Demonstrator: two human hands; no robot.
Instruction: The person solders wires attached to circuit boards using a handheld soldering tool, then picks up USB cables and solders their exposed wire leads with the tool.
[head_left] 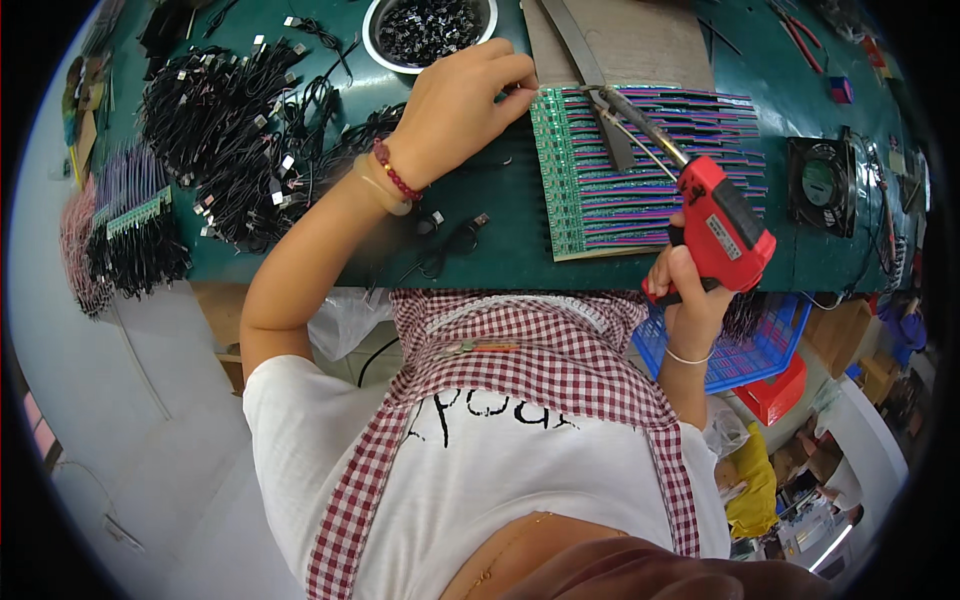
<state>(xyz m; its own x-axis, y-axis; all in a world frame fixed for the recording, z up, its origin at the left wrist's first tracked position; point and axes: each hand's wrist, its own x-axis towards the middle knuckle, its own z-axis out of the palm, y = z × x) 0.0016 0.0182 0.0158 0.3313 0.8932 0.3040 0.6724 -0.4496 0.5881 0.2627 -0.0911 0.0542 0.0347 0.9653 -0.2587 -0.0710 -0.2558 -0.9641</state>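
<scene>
My right hand (690,283) is wrapped around the handle of a red soldering gun (722,222). Its metal tip points up and left, over the upper edge of a panel of small green circuit boards (562,190). Purple, pink and black wires (665,205) run in rows from the boards toward the right. At the panel's upper left corner, my left hand (458,105) has its thumb and fingers pinched together; whatever lies between them is too small to make out. A flat metal bar (575,40) slants across the wires and passes beneath the soldering tip.
Black cables with metal plugs (220,140) are heaped at the left. A round metal bowl (372,42) of small black parts stands at the back. Brown board (640,50) lies under the panel. A black fan (822,185) and red-handled pliers (800,40) sit at the right.
</scene>
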